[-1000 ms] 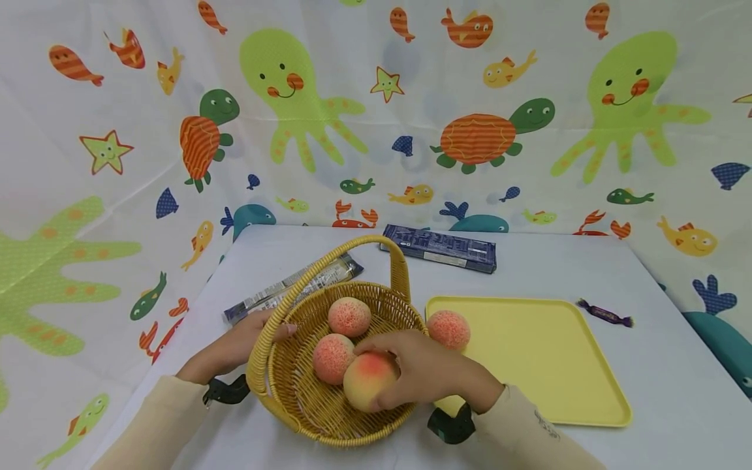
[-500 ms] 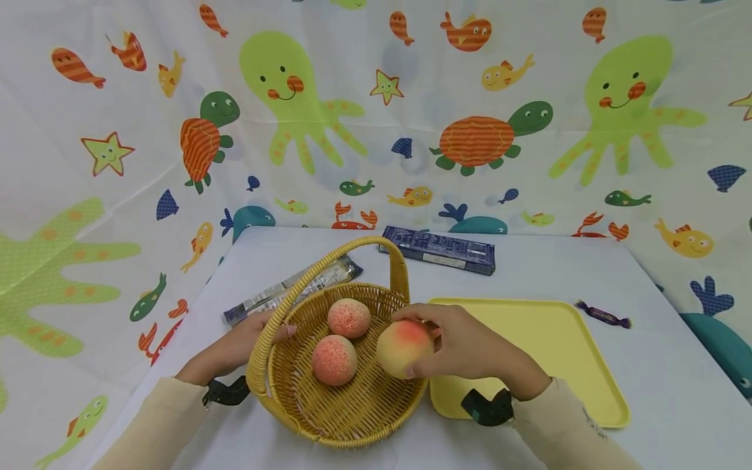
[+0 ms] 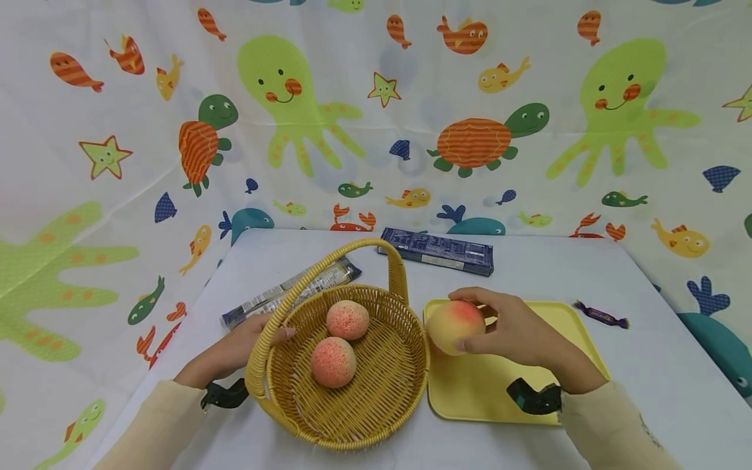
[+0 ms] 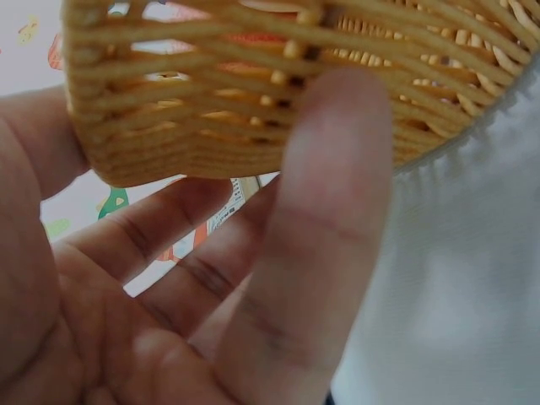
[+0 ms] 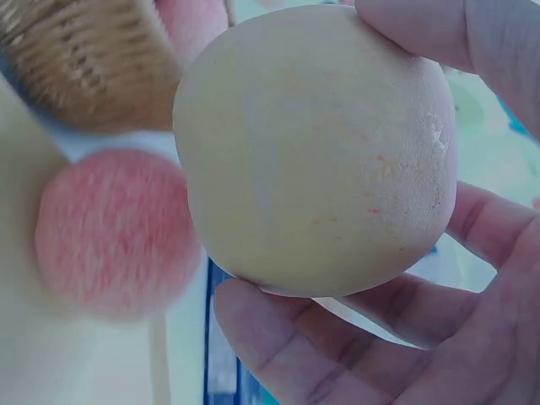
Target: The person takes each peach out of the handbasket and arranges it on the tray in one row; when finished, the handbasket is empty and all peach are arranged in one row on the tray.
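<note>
In the head view, my left hand [image 3: 249,343] grips the left side of the wicker basket [image 3: 388,391], with the thumb over its rim. The left wrist view has the basket's woven wall [image 4: 194,93] between thumb and fingers. Two pink-speckled peaches [image 3: 333,361] lie inside the basket. My right hand [image 3: 519,329] holds a pale yellow peach with a red blush [image 3: 455,329] over the left part of the yellow tray [image 3: 487,398]. In the right wrist view, fingers wrap its sides, and a pink peach [image 5: 118,236] sits by the tray's edge, mostly hidden in the head view.
Behind the basket lies a long silver-and-blue packet [image 3: 258,303]. A dark blue box [image 3: 437,251] lies at the table's back. Right of the tray is a purple wrapped candy [image 3: 601,314]. A curtain printed with sea animals [image 3: 376,130] hangs behind.
My right hand has lifted the yellow peach out of the basket and carried it right, over the tray. The left hand has stayed on the basket.
</note>
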Motion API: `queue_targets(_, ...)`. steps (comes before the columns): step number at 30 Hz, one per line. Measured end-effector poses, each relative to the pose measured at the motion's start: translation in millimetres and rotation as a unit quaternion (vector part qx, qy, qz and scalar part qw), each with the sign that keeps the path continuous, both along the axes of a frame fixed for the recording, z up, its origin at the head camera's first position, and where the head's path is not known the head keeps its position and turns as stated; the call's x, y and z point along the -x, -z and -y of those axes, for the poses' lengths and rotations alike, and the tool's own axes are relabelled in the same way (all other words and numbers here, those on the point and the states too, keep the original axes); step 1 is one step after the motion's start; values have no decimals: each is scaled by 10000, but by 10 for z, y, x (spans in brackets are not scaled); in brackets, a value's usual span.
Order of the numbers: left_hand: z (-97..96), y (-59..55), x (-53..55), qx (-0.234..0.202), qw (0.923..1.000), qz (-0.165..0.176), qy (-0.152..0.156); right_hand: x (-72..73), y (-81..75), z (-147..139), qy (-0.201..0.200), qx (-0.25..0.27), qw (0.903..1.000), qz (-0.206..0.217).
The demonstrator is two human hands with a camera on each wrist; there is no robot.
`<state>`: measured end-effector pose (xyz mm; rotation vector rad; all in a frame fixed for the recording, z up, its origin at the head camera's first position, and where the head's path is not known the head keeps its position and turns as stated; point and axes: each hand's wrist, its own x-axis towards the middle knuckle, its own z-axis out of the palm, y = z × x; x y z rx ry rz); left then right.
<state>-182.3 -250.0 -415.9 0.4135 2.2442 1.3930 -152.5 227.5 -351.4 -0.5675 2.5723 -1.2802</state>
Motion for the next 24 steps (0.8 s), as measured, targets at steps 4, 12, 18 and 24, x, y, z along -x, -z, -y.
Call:
queue_targets(4,-2,0,-1,-8,10000,9,12,-6,41,-159,187,-92,9998,-49)
queue_targets(12,-6,-5,-6,-6,10000,33,8,7,124,-367,473,-203,9986,-71)
queue_targets(18,-15,-13,0,66,10000,35,-23,28,189,-455,721,-355,9967,-99)
queue_targets(24,-13,-18,7,119,9999,-34,20,55,231,-483,825,-394,9958,21)
